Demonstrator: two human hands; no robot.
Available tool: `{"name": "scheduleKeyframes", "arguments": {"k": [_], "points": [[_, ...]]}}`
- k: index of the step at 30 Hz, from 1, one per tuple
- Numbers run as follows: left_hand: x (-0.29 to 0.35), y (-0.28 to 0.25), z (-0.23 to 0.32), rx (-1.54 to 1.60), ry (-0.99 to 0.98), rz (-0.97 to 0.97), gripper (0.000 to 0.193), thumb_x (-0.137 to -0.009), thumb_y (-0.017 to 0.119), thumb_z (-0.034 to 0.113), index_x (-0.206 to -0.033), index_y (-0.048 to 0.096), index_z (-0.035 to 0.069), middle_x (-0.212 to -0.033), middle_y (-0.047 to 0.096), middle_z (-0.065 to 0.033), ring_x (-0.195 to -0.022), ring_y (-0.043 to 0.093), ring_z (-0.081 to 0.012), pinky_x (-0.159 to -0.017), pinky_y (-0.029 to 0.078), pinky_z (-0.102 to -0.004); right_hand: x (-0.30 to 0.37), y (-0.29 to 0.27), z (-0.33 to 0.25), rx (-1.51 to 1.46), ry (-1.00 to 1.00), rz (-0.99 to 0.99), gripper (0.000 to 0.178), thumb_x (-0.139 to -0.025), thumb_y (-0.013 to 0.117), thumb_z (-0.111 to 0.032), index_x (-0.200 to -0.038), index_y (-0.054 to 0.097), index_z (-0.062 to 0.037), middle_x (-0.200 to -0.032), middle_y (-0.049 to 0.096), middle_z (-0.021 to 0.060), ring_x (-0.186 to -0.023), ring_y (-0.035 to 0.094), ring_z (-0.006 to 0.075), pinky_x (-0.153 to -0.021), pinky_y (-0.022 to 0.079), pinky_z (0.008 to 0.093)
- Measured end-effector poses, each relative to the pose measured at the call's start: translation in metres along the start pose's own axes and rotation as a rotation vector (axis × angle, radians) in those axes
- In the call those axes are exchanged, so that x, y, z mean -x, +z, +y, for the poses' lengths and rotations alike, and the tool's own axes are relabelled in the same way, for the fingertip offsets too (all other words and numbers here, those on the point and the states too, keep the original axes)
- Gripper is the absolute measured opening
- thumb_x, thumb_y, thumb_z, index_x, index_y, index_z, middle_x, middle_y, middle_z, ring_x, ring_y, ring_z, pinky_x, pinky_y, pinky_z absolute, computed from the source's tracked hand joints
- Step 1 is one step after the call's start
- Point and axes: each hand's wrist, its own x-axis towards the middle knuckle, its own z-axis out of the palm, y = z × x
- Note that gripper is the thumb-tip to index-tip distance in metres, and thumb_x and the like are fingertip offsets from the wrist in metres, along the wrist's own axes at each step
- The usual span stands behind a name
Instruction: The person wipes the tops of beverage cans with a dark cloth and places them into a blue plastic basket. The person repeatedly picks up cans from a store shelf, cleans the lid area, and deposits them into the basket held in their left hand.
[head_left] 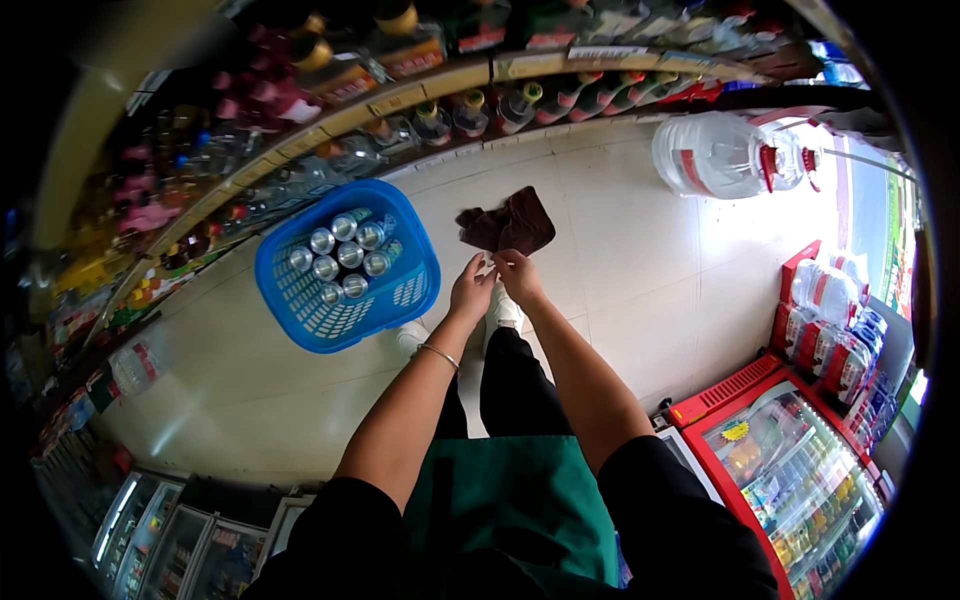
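My left hand (472, 290) and my right hand (519, 277) come together in front of me, fingertips pinched close to each other. Something small and pale seems to be between them, too small to name. Just beyond the fingertips is a crumpled dark brown cloth (525, 222); whether the fingers touch it or it lies on the floor behind them I cannot tell. Left of my hands, a blue plastic basket (412, 305) stands on the floor, with several silver-topped cans (350, 254) upright in it.
Shelves of bottles (470, 114) curve along the far and left sides above the tiled floor (640, 290). Large clear water jugs (715, 155) stand at the far right. A red-framed display fridge (790, 450) is near right, with bottle packs (830, 315) behind it. Glass-door coolers (190, 545) line the near left.
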Motion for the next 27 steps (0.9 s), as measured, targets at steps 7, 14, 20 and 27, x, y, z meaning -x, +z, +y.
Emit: {"name": "scheduleKeyframes", "arguments": {"k": [7, 14, 20, 27], "points": [[-0.087, 0.041, -0.112, 0.060, -0.235, 0.077, 0.048, -0.090, 0.067, 0.024, -0.131, 0.054, 0.003, -0.124, 0.064, -0.0151, -0.105, 0.065, -0.0240, -0.089, 0.051, -0.0336, -0.111, 0.013, 0.135, 0.687, 0.076, 0.010, 0.063, -0.086, 0.061, -0.017, -0.145, 0.039, -0.0246, -0.135, 0.048, 0.0198, -0.112, 0.058, 0.0414, -0.091, 0.051, 0.0486], [-0.104, 0.050, -0.120, 0.098, -0.273, 0.046, 0.039, -0.093, 0.063, 0.022, -0.127, 0.058, 0.003, -0.120, 0.066, -0.0090, -0.109, 0.061, -0.0174, -0.092, 0.046, -0.0293, -0.144, 0.010, 0.150, 0.867, 0.077, 0.065, 0.053, -0.075, 0.075, -0.025, -0.125, 0.060, -0.0134, -0.125, 0.056, 0.0117, -0.109, 0.061, 0.0329, -0.090, 0.052, 0.0431], [-0.053, 0.017, -0.054, 0.128, -0.119, 0.075, 0.038, -0.094, 0.061, 0.018, -0.128, 0.057, 0.004, -0.124, 0.063, -0.0101, -0.108, 0.062, -0.0191, -0.090, 0.048, -0.0304, -0.075, -0.016, 0.047, 0.416, -0.179, 0.132, 0.032, -0.077, 0.074, -0.011, -0.106, 0.060, -0.0051, -0.095, 0.065, 0.0127, -0.087, 0.066, 0.0281, -0.078, 0.051, 0.0349], [0.075, -0.059, 0.126, -0.332, 0.541, 0.229, 0.047, -0.082, 0.071, 0.005, -0.126, 0.057, 0.010, -0.125, 0.061, -0.0132, -0.117, 0.057, -0.0293, -0.094, 0.049, -0.0375, 0.115, -0.071, -0.190, 0.235, -0.541, -0.088, 0.040, -0.079, 0.065, 0.003, -0.116, 0.058, -0.0078, -0.104, 0.066, 0.0126, -0.096, 0.065, 0.0334, -0.084, 0.052, 0.0384]]}}
